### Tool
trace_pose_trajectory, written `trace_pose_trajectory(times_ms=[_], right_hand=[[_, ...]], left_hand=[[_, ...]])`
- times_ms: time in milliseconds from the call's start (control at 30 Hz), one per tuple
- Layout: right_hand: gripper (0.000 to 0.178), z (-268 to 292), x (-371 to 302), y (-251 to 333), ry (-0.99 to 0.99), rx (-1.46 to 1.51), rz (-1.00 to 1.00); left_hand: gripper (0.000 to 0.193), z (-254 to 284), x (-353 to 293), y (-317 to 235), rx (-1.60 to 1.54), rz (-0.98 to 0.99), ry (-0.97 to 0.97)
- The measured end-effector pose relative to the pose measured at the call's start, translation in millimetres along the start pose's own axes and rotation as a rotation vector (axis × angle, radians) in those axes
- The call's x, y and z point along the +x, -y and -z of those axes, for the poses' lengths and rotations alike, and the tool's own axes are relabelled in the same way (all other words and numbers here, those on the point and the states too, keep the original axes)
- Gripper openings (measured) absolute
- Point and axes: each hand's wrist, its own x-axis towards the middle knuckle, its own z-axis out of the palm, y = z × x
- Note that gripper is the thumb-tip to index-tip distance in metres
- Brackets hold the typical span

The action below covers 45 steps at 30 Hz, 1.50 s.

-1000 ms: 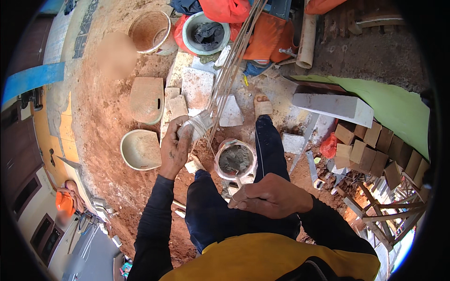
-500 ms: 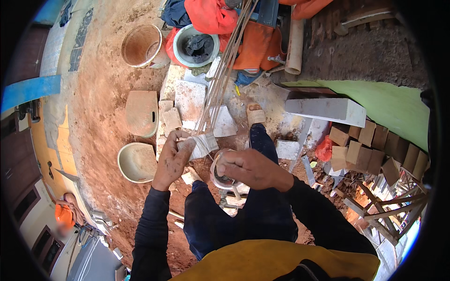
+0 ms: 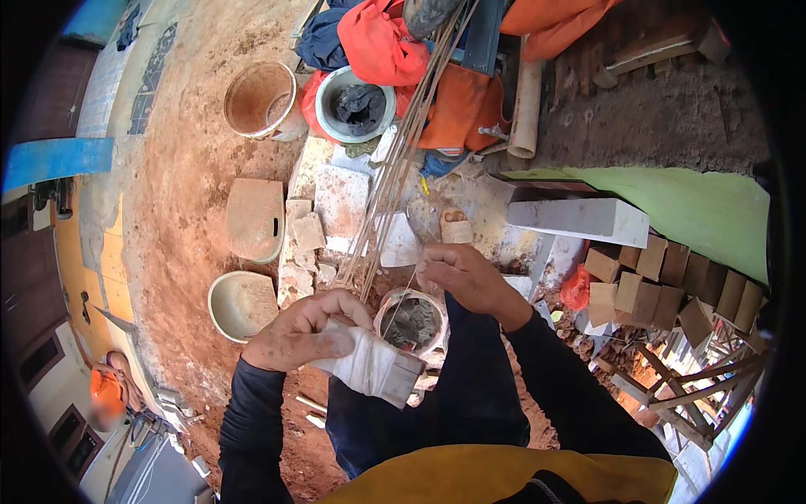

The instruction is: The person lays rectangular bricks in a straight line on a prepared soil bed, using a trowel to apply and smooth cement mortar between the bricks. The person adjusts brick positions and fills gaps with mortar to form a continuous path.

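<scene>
Nearest my remote view: left hand [image 3: 306, 329] was clenched round a flat block [image 3: 369, 363] wound with pale string, held over the thighs, unwound end toward the right. Right hand [image 3: 466, 281] sat farther out and to the right, fingertips pinched on a thin strand [image 3: 400, 300] running down toward the block; where it joined, I couldn't tell. Below both I had a bucket [image 3: 442, 316] of grey mix. Farther: pale basin [image 3: 242, 304] on dirt, outside the left edge of the pale paving [image 3: 480, 197]; bricks [image 3: 623, 294] stacked well right. Last, I logged a tub [image 3: 323, 94] near the paving's far end, pail [image 3: 244, 101] left of it.
</scene>
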Motion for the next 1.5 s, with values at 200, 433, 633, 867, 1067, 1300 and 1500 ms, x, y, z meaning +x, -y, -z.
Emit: trace_pose_trajectory(times_ms=[200, 433, 633, 867, 1067, 1300, 1500], right_hand=[[0.031, -11.2, 18.6, -3.3, 0.422, 0.017, 0.166], [0.028, -14.6, 34.0, -7.5, 0.377, 0.217, 0.165], [0.026, -13.1, 57.1, -18.3, 0.237, 0.161, -0.016], [0.029, -28.6, 64.0, -43.4, 0.562, 0.024, 0.214], [0.024, -20.2, 86.8, -80.6, 0.292, 0.375, -0.344], [0.022, -10.4, 77.6, -89.5, 0.101, 0.441, -0.203], [0.022, -36.1, 76.5, -84.6, 0.143, 0.268, -0.107]], left_hand=[[0.029, 15.7, -8.9, 9.9, -0.163, -0.025, -0.710], [0.033, 18.5, -1.7, 16.2, 0.443, 0.354, -0.603], [0.038, 28.0, -19.3, 8.7, -0.086, 0.088, -0.117], [0.031, 38.0, -5.6, 42.7, -0.132, -0.059, -0.968], [0.042, 35.7, -27.6, 36.4, -0.488, 0.054, -0.479], [0.029, 45.3, -9.8, 79.1, 0.214, 0.472, -0.406], [0.023, 36.1, 33.5, 98.8, -0.538, 0.008, -0.934]])
